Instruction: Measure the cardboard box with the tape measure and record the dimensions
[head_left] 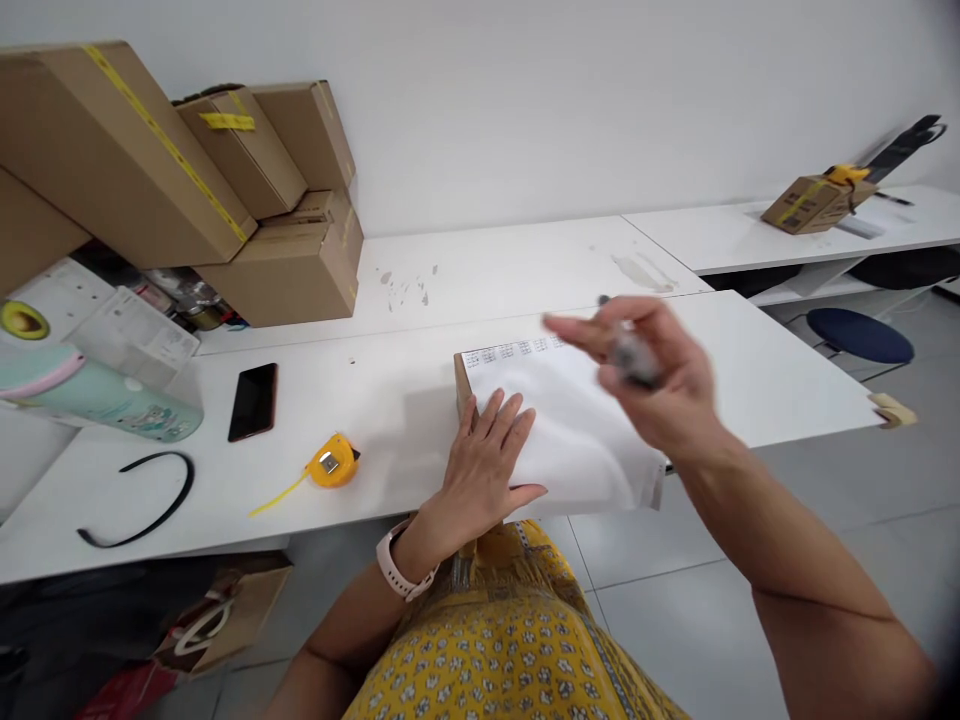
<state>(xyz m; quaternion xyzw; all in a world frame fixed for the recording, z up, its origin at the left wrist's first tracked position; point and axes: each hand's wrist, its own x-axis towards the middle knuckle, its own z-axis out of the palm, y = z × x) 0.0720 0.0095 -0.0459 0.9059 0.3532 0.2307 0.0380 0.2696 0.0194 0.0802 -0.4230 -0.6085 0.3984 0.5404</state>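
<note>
A large white sheet of paper (577, 430) lies over a cardboard box (462, 388), whose brown side shows at the left. Rows of small dark writing or print run along the sheet's far edge. My left hand (486, 455) rests flat on the paper's left part, fingers spread. Above the right part of the sheet, my right hand (660, 370) is raised and smeared by motion. Its fingers are closed around a grey and black pen (636, 362), blurred, with the index finger stretched out to the left. The pen appears clear of the paper.
Left on the white table (390, 400) are a yellow tape measure (334, 461), a phone (253, 402), a curved black strip (180, 490) and a mint bottle (112, 395). Cardboard boxes (277, 270) are stacked behind them. A blue stool (860, 334) stands far right.
</note>
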